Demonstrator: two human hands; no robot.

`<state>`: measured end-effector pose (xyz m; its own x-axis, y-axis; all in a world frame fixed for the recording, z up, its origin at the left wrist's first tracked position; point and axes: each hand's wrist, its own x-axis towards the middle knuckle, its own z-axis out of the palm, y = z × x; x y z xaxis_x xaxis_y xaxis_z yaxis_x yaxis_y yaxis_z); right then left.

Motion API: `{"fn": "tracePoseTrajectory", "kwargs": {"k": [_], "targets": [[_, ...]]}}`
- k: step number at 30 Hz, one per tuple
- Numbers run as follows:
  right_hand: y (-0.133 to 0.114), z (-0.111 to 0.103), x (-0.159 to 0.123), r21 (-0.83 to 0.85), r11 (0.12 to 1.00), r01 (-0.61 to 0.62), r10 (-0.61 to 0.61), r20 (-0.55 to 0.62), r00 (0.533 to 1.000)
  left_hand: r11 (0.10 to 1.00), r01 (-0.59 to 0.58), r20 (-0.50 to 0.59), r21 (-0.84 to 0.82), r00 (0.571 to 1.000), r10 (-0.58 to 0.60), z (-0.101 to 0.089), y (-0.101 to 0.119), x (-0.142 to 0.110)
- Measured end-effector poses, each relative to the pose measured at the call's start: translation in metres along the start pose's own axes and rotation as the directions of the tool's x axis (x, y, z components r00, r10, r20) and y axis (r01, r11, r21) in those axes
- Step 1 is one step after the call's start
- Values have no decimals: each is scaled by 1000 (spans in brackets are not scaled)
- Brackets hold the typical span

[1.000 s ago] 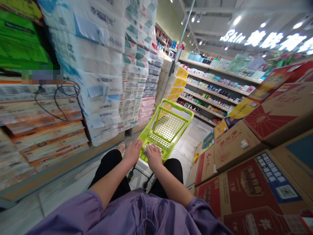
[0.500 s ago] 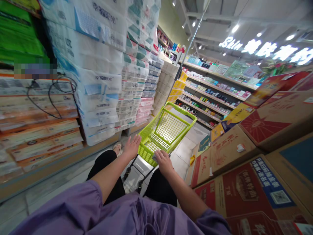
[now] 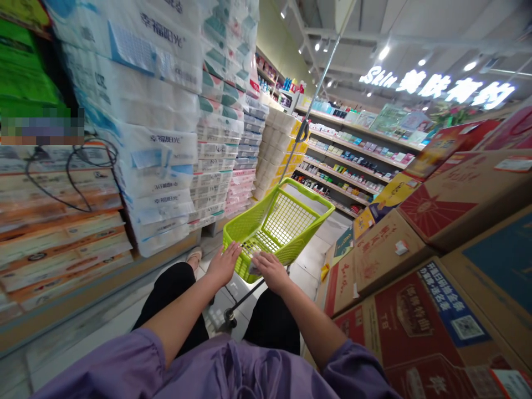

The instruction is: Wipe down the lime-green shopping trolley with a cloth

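Observation:
A lime-green plastic shopping cart basket (image 3: 291, 213) stands right in front of my knees, its inside bare to the grid floor. My left hand (image 3: 224, 264) lies at the near left corner of the basket, fingers stretched out over the rim. Close beside it, my right hand (image 3: 270, 270) is bent over the near edge with a small greyish cloth (image 3: 252, 268) under its fingers, pressed to the green plastic. Most of the cloth is hidden by that hand. A dark leg and caster (image 3: 230, 316) of the cart show between my knees.
Tall stacks of wrapped tissue packs (image 3: 162, 155) rise on the left, with a black cable (image 3: 78, 183) hanging before them. Cardboard cartons (image 3: 394, 249) are piled on the right. Shelves of small boxed goods (image 3: 353, 144) stand beyond the cart, past a slanting metal pole (image 3: 316, 94).
My left hand has come down onto the basket's rim. My right hand has slid left along the near edge with the cloth. The cart has turned slightly and sits a little further left.

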<state>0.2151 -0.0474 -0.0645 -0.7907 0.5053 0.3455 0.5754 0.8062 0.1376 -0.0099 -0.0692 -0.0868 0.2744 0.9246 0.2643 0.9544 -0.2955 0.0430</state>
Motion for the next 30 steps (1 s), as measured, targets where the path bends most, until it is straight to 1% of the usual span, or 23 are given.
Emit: {"fn": "tracePoseTrajectory", "kwargs": {"k": [2,5,7,9,12,15,17,18,20,22,24,27,30], "targets": [[10,-7,-3,-2,999,43,-43,21,999,1000,17,-12,-8,1000,-17,-1,-1,1],[24,-13,-3,-2,998,70,-69,36,997,1000,20,-10,-22,1000,-20,-2,-4,0],[33,-14,-3,-12,999,37,-37,22,999,999,17,-21,-35,1000,-18,-2,-7,-2],[41,-12,-5,-22,1000,-22,22,-6,1000,999,18,-37,-45,999,-19,-2,-11,-5],[44,-6,-5,-11,997,-79,78,-51,996,998,30,-40,-49,999,-32,-2,-15,-9],[35,0,0,-2,994,-113,113,-87,990,994,96,-9,-46,995,-96,-5,-15,-10],[25,2,7,-9,989,-145,143,-98,985,990,132,-13,-47,991,-133,-9,-10,-9],[19,3,11,-13,987,-161,159,-101,982,990,130,-28,-53,991,-132,-10,-7,-8],[7,3,20,-22,981,-194,191,-104,976,993,90,-73,-72,993,-95,-10,3,-7],[-6,4,30,-29,975,-221,217,-103,971,995,54,-134,-87,989,-65,-6,11,-8],[-17,6,39,-35,970,-239,234,-100,967,995,58,-198,-83,978,-73,-1,14,-12],[-30,6,49,-45,970,-240,236,-92,967,996,65,-260,-54,962,-77,6,6,-21],[-33,2,52,-49,981,-186,182,-64,981,999,29,-307,-28,951,-36,7,-7,-31]]}}
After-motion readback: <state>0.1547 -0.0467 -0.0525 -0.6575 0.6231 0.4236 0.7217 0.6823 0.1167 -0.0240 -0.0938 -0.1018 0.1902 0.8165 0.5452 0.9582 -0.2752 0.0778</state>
